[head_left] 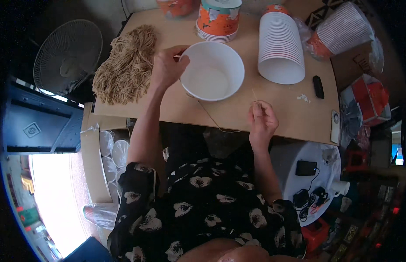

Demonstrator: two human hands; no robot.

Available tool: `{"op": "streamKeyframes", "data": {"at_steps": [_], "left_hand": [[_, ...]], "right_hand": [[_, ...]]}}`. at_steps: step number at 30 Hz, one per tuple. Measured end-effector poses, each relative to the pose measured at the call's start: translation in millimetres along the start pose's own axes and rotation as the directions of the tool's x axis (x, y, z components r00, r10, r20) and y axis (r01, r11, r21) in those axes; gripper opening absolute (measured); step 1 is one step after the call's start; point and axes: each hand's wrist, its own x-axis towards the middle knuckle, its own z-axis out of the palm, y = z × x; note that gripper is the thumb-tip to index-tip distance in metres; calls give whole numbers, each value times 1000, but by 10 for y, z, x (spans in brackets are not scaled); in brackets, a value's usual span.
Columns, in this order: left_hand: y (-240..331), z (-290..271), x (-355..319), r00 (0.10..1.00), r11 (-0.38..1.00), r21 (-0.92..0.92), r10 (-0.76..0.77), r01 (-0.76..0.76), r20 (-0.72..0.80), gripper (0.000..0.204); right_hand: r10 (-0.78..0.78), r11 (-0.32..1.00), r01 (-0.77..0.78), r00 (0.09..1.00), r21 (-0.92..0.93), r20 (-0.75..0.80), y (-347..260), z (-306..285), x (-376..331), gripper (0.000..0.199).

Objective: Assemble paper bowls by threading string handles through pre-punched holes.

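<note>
My left hand grips the rim of a white paper bowl that rests on the brown tabletop. My right hand pinches the end of a thin tan string near the table's front edge. The string runs from my right fingers in a loop below the table edge and up toward the bowl's underside. A short tip of it sticks up above my fingers.
A heap of tan strings lies left of the bowl. Stacks of paper bowls lie on their sides at the back right, another stack stands behind. A black lighter lies right. A fan stands far left.
</note>
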Motion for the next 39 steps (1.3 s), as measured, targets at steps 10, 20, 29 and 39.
{"op": "streamKeyframes", "data": {"at_steps": [10,20,29,39], "left_hand": [[1357,330,-987,906,667,-731,386,-143,175,15],[2139,771,-1384,222,37,-408,793,912,568,27],[1511,774,-1267,568,718,-579,680,-386,464,15],[902,768,-1126,822,736,-528,-67,424,566,51]], "right_hand": [[-102,994,96,986,50,130,-921,-306,-291,10],[-98,995,97,995,29,15,-699,-438,-472,27],[-25,979,32,999,-203,38,-759,-563,-461,13],[158,985,-146,977,-95,140,-559,-401,-310,8]]}}
